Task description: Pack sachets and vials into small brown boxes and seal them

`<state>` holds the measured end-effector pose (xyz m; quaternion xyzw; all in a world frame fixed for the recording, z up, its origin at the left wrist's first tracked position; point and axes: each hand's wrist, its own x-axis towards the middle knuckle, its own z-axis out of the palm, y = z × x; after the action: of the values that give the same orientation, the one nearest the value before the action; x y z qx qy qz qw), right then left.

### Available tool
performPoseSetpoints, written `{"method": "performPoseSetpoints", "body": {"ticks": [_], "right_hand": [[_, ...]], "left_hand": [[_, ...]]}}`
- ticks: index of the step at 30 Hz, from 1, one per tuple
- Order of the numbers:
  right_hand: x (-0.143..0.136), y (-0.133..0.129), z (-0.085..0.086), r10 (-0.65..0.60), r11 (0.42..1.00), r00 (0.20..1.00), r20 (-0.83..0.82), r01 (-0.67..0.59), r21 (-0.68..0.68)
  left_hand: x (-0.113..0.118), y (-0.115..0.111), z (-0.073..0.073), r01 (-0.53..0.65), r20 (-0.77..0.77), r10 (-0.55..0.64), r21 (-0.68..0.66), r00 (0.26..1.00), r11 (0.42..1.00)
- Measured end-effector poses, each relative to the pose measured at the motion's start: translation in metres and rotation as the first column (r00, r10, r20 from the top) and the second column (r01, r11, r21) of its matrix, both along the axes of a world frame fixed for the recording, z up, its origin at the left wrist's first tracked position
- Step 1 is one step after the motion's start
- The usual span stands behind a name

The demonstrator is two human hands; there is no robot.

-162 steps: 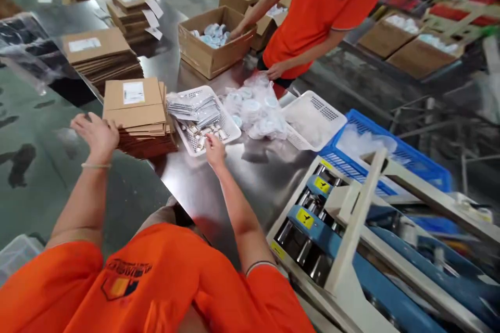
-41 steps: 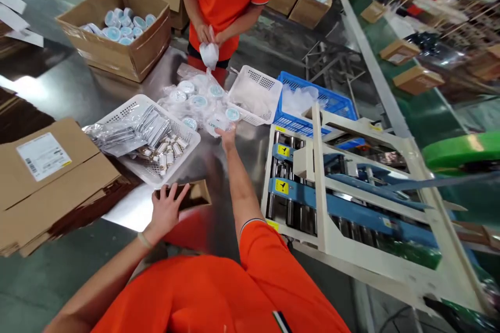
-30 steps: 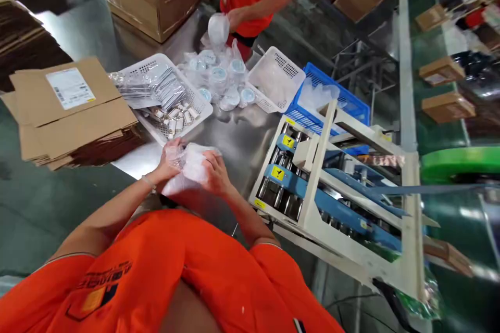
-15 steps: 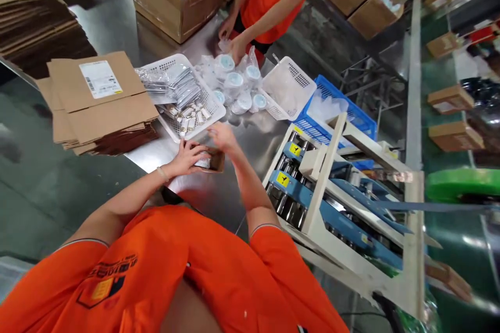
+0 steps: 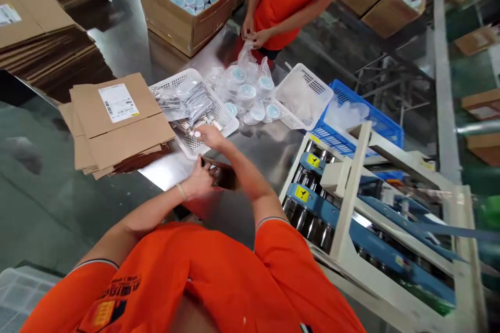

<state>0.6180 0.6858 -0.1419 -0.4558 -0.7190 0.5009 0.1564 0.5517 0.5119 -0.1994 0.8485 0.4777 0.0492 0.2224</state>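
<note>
My left hand (image 5: 200, 181) is closed around the left side of a small open cardboard box (image 5: 227, 176) on the metal table. The inside of the box is dark, and its contents are mostly hidden by my hand and forearm. My right hand (image 5: 211, 137) is over the near end of a white perforated basket (image 5: 230, 124), fingers bent together among small white-and-gold pieces (image 5: 186, 127). Something white shows at its fingertips, too small to name. Clear bags of flat silvery packets (image 5: 197, 100) fill the far part of that basket.
Flattened cartons (image 5: 128, 132) are stacked left. Bagged round tubs (image 5: 247, 91) lie beyond the basket, near a co-worker's hands (image 5: 255, 36). A large carton (image 5: 172, 26) holds similar tubs. Rightward are a white basket (image 5: 324, 92), a blue crate (image 5: 396, 132) and a roller machine (image 5: 336, 208).
My right hand has moved left from above the small box into the white basket. My left hand stays at the box. The co-worker's hands have come together over a bag. The view has shifted.
</note>
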Motion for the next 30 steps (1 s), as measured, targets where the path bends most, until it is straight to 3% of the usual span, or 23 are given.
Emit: {"method": "performPoseSetpoints", "body": {"ticks": [2, 4, 6, 8, 11, 13, 16, 20, 24, 30], "right_hand": [[0.050, -0.018, 0.017, 0.099, 0.994, 0.994, 0.051, -0.101, 0.028], [0.097, -0.047, 0.024, 0.273, 0.958, 0.939, 0.209, -0.284, 0.027], [0.129, -0.074, 0.020, 0.361, 0.921, 0.849, 0.385, -0.389, -0.006], [0.136, -0.085, 0.010, 0.378, 0.907, 0.779, 0.501, -0.420, -0.031], [0.105, -0.061, -0.005, 0.291, 0.921, 0.801, 0.522, -0.382, 0.073], [0.061, -0.031, -0.017, 0.182, 0.919, 0.859, 0.479, -0.322, 0.227], [-0.016, 0.002, -0.038, 0.191, 0.894, 0.866, 0.463, -0.348, 0.283], [-0.092, 0.013, -0.066, 0.108, 0.888, 0.880, 0.463, -0.294, 0.352], [-0.118, 0.020, -0.085, 0.040, 0.870, 0.886, 0.462, -0.258, 0.419], [-0.125, 0.033, -0.091, 0.175, 0.796, 0.854, 0.490, -0.416, 0.440]], "left_hand": [[0.002, 0.000, 0.002, -0.016, -0.017, 0.015, -0.024, 1.000, 1.000], [0.002, -0.001, 0.003, -0.015, -0.029, 0.014, -0.031, 0.999, 0.999], [0.003, -0.001, 0.003, -0.010, -0.036, 0.010, -0.018, 0.999, 1.000], [0.003, -0.002, 0.003, -0.010, -0.040, 0.010, 0.000, 0.999, 1.000], [0.002, -0.003, 0.002, -0.022, -0.039, 0.023, 0.022, 0.999, 1.000], [0.002, -0.002, 0.002, -0.013, -0.050, 0.014, 0.017, 0.999, 1.000], [0.002, 0.000, 0.002, 0.016, -0.083, -0.017, -0.005, 0.996, 1.000], [0.002, 0.002, -0.001, 0.018, -0.100, -0.020, -0.022, 0.995, 1.000], [0.004, 0.002, -0.006, 0.004, -0.074, -0.006, -0.024, 0.997, 1.000], [0.005, 0.002, -0.012, -0.027, -0.081, 0.024, -0.043, 0.996, 0.999]]}}
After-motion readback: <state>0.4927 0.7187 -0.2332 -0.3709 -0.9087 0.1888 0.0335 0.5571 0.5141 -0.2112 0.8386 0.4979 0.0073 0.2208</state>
